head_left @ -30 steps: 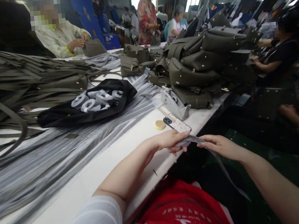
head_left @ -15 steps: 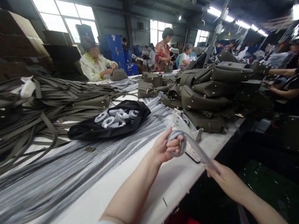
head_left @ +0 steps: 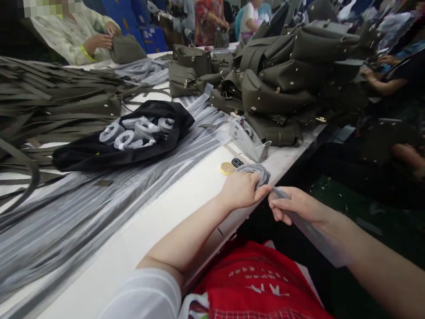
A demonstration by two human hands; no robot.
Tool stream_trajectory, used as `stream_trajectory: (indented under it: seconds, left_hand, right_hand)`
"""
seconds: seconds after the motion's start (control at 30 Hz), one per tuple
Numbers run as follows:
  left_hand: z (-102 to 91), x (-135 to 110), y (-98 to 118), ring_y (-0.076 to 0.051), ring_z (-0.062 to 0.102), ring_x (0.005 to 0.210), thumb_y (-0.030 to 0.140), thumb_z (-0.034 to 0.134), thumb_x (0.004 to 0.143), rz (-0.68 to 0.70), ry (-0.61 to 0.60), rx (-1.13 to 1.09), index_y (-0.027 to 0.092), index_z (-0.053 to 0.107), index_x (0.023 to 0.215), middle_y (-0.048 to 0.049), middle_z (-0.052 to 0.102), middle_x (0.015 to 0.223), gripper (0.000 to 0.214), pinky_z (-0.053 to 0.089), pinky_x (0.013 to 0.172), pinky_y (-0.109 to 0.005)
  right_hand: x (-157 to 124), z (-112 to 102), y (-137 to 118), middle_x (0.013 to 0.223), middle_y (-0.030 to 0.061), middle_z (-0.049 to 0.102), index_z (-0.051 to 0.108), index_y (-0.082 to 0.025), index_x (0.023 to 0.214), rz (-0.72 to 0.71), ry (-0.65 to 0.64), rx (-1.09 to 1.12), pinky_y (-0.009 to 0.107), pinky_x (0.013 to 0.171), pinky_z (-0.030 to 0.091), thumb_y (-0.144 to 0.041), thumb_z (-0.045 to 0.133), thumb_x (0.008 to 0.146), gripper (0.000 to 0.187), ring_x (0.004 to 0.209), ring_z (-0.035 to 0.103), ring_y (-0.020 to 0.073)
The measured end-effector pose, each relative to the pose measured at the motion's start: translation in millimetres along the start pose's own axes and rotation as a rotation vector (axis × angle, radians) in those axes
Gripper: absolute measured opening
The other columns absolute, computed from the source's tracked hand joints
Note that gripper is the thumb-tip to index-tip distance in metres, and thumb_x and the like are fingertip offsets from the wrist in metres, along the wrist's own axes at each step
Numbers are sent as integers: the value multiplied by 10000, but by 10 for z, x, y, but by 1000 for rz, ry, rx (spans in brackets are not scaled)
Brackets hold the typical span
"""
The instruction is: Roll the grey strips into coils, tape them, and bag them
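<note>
My left hand (head_left: 240, 189) is closed around a coil of grey strap (head_left: 262, 171) that looks wrapped in clear plastic, held low by the table's edge. From the coil, the strap's loose end runs to my right hand (head_left: 295, 205), which pinches it between thumb and fingers. The tail of the strap hangs below that hand, over my forearm. Just beyond the coil lie a yellow-edged disc (head_left: 227, 168), perhaps a tape roll, and a phone (head_left: 237, 162), partly covered. Behind them stands a pale tape dispenser (head_left: 247, 141).
A black cloth bag (head_left: 84, 157) holds several wrapped coils (head_left: 126, 138). Long plastic-wrapped straps (head_left: 71, 213) cover the white table (head_left: 138, 242). Olive straps (head_left: 40, 86) are heaped left, olive bags (head_left: 281, 90) piled at the back right. Co-workers stand across the table and sit at right.
My view has tipped downward, bringing the red apron in sight. The left hand has lowered the coil towards the table edge and turned over it. My right hand has come closer to the left.
</note>
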State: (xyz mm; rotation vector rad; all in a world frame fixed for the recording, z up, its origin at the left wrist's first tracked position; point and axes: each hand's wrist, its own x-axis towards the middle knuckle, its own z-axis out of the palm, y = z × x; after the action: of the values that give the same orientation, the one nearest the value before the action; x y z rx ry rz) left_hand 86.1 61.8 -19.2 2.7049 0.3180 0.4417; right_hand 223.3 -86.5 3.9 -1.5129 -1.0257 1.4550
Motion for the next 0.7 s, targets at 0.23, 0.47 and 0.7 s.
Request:
stream_trajectory:
  seconds: [0.23, 0.47, 0.7]
  left_hand:
    - [-82, -76, -45, -154, 527, 502, 744, 399, 835, -227, -628, -417, 159, 644, 643, -30, 542, 508, 663, 417, 554, -278]
    - [28, -478, -200, -84, 313, 311, 760, 411, 823, -517, -669, -1704, 139, 650, 737, 75, 336, 347, 671, 462, 500, -276]
    - [114, -632, -82, -83, 377, 393, 733, 338, 874, -670, -70, -2109, 132, 636, 783, 71, 350, 422, 676, 477, 623, -271]
  right_hand:
    - [-61, -336, 60, 801, 48, 682, 671, -214, 819, -79, -42, -995, 310, 701, 448, -410, 470, 942, 306, 764, 625, 211]
    - [205, 38, 282, 582, -30, 550, 602, -206, 1114, -124, -75, -495, 278, 555, 418, -552, 327, 979, 462, 529, 530, 160]
    - [502, 554, 516, 979, 103, 691, 540, -206, 1159, -218, 141, -145, 352, 733, 530, -601, 394, 936, 477, 858, 659, 255]
